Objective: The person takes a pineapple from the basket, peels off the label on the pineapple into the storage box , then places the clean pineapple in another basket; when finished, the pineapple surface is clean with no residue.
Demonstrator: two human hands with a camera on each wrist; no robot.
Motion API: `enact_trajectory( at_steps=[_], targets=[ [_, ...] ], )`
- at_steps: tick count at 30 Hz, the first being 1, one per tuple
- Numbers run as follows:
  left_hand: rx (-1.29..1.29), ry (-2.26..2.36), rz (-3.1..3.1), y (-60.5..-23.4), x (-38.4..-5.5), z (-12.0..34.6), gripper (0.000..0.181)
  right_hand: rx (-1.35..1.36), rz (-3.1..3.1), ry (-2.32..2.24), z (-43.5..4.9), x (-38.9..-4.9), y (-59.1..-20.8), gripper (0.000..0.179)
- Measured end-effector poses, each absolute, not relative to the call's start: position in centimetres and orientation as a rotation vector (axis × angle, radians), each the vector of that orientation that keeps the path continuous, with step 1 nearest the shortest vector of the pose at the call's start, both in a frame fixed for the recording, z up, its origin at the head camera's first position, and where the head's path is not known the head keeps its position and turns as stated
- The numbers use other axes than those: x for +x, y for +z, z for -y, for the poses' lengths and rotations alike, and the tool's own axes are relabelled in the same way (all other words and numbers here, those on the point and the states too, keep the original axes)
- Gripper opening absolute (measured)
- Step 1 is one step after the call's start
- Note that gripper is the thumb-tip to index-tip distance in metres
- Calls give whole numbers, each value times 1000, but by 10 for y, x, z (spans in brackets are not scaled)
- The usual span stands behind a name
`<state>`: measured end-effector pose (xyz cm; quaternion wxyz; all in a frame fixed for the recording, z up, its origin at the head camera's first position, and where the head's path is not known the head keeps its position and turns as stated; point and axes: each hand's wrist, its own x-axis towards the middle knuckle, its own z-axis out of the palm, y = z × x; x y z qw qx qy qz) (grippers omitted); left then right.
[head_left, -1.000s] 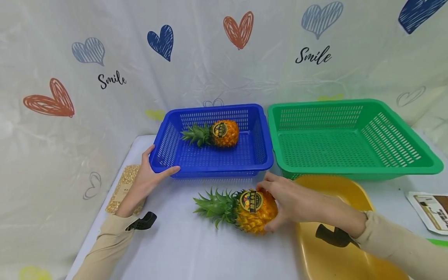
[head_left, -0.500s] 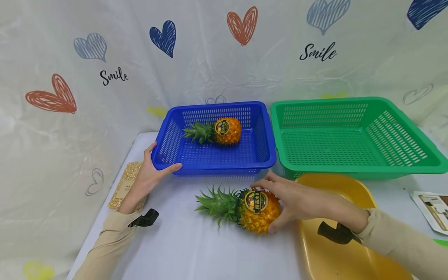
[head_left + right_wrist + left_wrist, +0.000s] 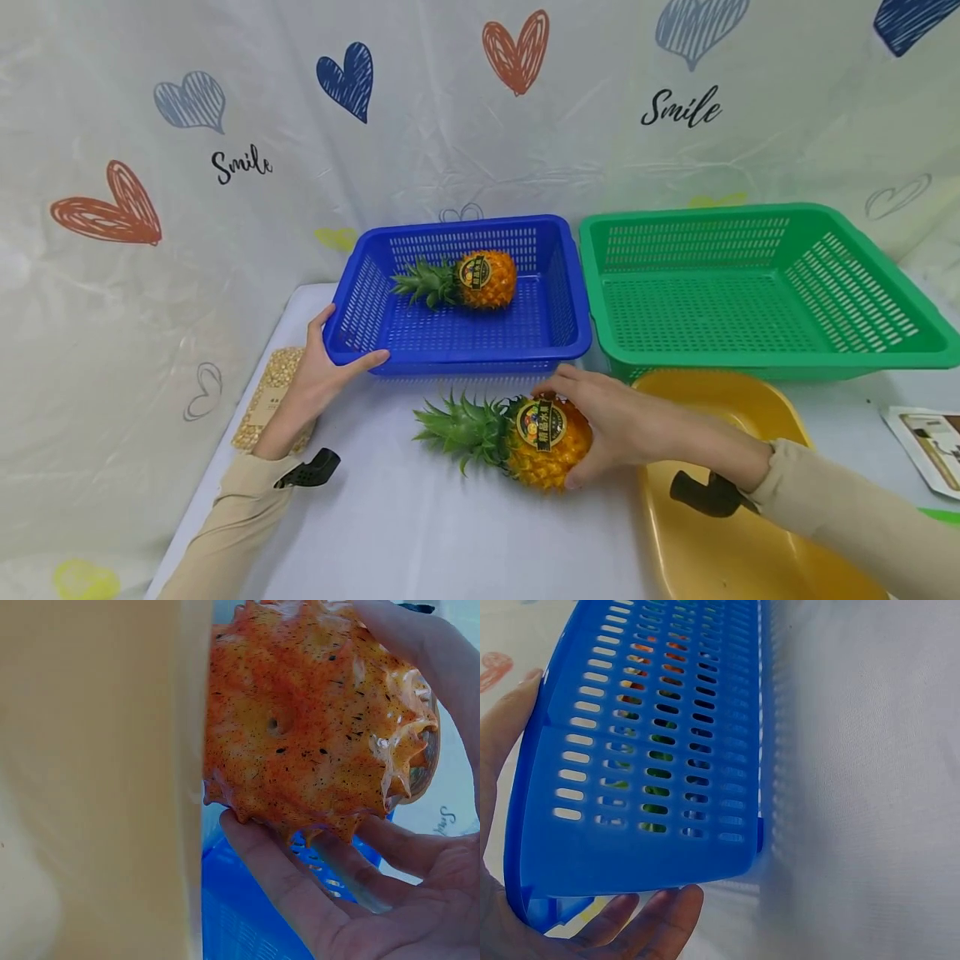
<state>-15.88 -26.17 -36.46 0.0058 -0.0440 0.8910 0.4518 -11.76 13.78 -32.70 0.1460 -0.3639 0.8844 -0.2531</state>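
Your right forearm (image 3: 723, 450) crosses yellow basin (image 3: 697, 558), hiding part; basin's near edge cut off. Right hand (image 3: 618, 417) grips nearer pineapple (image 3: 558, 458) by base, thumb on near side, fingers on far side. Pineapple orange, spiny, underside hidden; round black-and-gold label (image 3: 542, 423) facing up, green crown (image 3: 465, 433) pointing left, away from fingers. Beyond, your left hand (image 3: 318, 375) holds corner of blue basket (image 3: 472, 358), thumb on front rim; second pineapple (image 3: 491, 283) inside, well apart from fingers.
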Motion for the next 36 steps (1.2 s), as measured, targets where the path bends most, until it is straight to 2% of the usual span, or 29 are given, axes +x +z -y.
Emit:
enact_trajectory(
  at_steps=[11,16,19,22,25,27,30,36],
  targets=[
    [-144,1239,-2842,-354,-151,260,123,-989,-2538,-741,-135,-122,-325,96],
    [-69,1017,-3141,-340,-135,242,124,-967,-2566,-737,-139,-120,-325,97],
    [196,983,-3400,-334,-125,226,117,-946,-2575,-729,-141,-119,-325,97],
    [658,1022,-3511,-330,-115,205,104,-925,-2576,-731,-142,-117,-326,98],
    [1139,1011,-3367,-336,-106,179,94,-918,-2584,-754,-143,-115,-327,98],
    [1336,924,-3205,-345,-100,164,89,-925,-2587,-781,-144,-114,-328,98],
    [1429,748,-3037,-358,-95,150,90,-952,-2586,-813,-144,-113,-329,97],
    [1390,552,-2969,-372,-101,150,93,-985,-2575,-817,-144,-113,-328,96]
  ],
)
